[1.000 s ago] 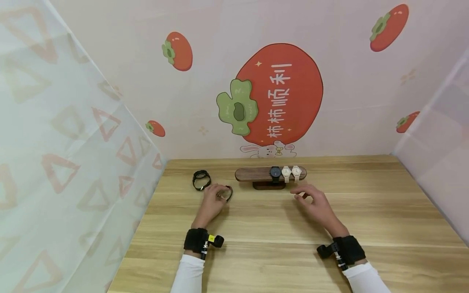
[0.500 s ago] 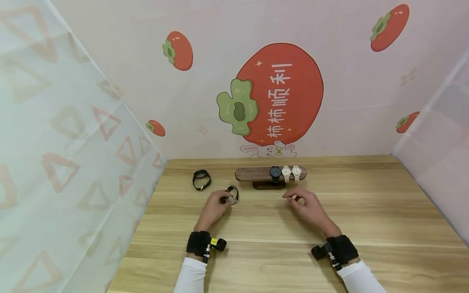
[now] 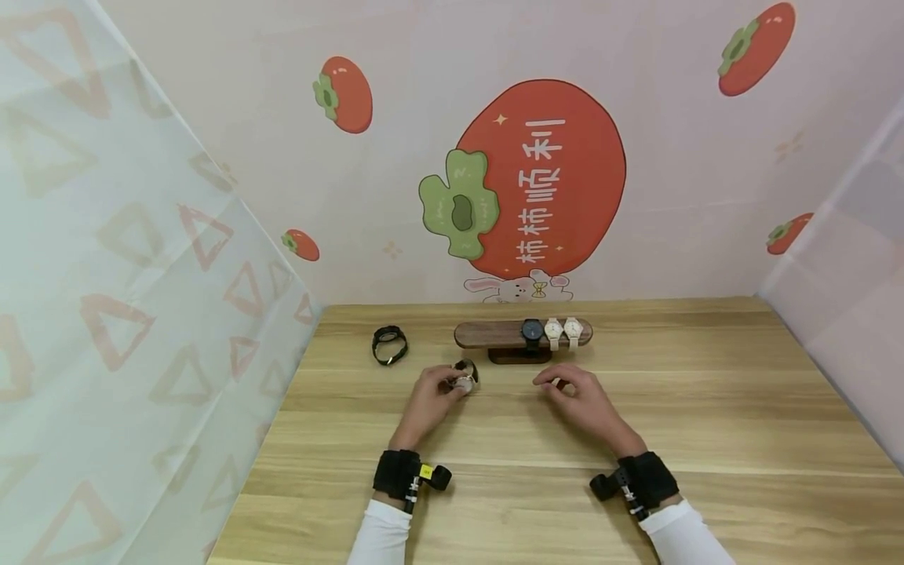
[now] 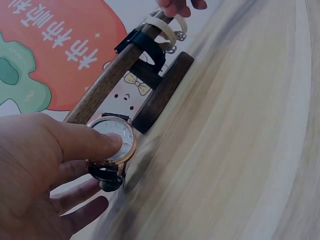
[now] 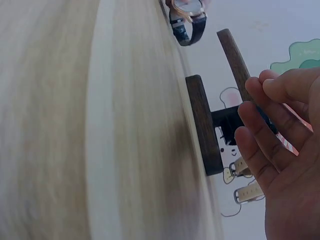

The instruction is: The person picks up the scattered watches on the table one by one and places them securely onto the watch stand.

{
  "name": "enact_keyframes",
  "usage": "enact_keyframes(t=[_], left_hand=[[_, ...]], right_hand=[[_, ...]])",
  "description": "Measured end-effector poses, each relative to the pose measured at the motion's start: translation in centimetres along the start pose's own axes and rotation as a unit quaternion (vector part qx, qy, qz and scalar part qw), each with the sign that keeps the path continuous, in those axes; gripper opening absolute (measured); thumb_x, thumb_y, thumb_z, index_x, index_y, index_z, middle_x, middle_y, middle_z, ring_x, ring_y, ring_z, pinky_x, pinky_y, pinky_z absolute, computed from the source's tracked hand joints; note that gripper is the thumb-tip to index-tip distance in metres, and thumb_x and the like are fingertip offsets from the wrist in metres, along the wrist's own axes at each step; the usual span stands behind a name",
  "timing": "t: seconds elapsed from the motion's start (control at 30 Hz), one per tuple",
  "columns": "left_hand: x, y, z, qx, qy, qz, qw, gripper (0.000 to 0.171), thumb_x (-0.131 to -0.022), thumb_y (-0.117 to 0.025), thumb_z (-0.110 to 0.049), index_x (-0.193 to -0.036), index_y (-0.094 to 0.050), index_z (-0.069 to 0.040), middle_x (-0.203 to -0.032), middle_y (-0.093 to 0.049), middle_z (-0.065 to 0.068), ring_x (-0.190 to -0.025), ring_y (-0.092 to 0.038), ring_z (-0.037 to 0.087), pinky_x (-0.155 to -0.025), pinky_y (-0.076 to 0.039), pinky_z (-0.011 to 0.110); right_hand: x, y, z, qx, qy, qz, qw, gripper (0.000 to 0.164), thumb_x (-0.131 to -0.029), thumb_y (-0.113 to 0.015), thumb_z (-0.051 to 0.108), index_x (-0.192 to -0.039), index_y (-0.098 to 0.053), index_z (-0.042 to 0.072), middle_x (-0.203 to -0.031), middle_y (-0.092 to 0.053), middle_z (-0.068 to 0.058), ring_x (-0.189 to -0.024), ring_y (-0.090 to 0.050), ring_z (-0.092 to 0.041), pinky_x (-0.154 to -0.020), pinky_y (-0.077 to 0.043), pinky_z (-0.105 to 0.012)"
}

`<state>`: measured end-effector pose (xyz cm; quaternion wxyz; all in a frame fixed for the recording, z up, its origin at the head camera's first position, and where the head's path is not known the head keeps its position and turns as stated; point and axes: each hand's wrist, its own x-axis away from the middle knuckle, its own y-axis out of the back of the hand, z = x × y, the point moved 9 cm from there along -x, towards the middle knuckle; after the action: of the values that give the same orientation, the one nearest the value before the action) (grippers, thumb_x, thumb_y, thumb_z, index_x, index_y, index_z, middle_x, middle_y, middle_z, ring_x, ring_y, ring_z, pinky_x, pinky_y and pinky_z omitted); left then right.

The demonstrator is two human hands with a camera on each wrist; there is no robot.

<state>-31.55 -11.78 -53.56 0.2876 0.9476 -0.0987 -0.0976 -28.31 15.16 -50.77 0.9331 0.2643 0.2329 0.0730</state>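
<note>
Wood-grain tbl (image 3: 523, 486), fruit-print wall (image 3: 674, 196) behind; L hand (image 3: 428, 397) pinching wristwatch (image 4: 120, 128), R hand (image 3: 585, 399) relaxed, fingers loosely bent.

White sleeves (image 3: 381, 534) stop short of black wristbands (image 3: 395, 472), each carrying a stubby black camera (image 3: 441, 477) and a dark lead (image 3: 411, 496) with pale bands; a yellow sticker (image 3: 426, 472) sits beside the left camera.

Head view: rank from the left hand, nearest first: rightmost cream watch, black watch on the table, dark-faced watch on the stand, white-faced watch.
1. White-faced watch: held in the left hand.
2. Black watch: on the table, beyond, to the left.
3. Dark-faced watch: on the stand, to the right.
4. Rightmost cream watch: at the stand's right end.
</note>
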Motion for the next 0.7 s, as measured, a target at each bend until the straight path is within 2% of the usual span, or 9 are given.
enact_keyframes(t=[0.27, 0.47, 0.7], left_hand=[[-0.1, -0.9, -1.3, 0.025, 0.000, -0.008, 0.9997, 0.030, -0.101, -0.075, -0.012, -0.130, -0.077, -0.013, -0.134, -0.066, 0.013, -0.124, -0.059, 0.028, -0.100, -0.059, 0.042], [-0.3, -1.7, -1.9, 0.038, -0.001, -0.004, 0.9993, 0.031, -0.101, -0.074, -0.013, -0.131, -0.076, -0.015, -0.134, -0.067, 0.011, -0.125, -0.060, 0.027, -0.102, -0.059, 0.043], [-0.6, -2.8, -3.1, 0.067, -0.003, 0.032, 0.9972, 0.035, -0.102, -0.072, -0.014, -0.137, -0.074, -0.015, -0.127, -0.071, 0.010, -0.116, -0.064, 0.023, -0.095, -0.060, 0.033]], right_hand=[[-0.4, -0.9, 0.7, -0.006, 0.003, 0.010, 1.000, 0.020, -0.099, -0.072, -0.002, -0.108, -0.081, 0.012, -0.109, -0.078, -0.001, -0.099, -0.070, -0.014, -0.082, -0.060, -0.028], [-0.8, -1.5, 1.3, -0.012, 0.010, 0.008, 1.000, 0.019, -0.098, -0.073, -0.002, -0.108, -0.081, 0.012, -0.110, -0.079, -0.002, -0.101, -0.072, -0.021, -0.083, -0.061, -0.029], [-1.2, -2.1, 1.7, -0.031, 0.025, 0.006, 0.999, 0.028, -0.095, -0.071, -0.011, -0.115, -0.078, 0.007, -0.118, -0.075, -0.008, -0.102, -0.072, -0.026, -0.084, -0.062, -0.029]])
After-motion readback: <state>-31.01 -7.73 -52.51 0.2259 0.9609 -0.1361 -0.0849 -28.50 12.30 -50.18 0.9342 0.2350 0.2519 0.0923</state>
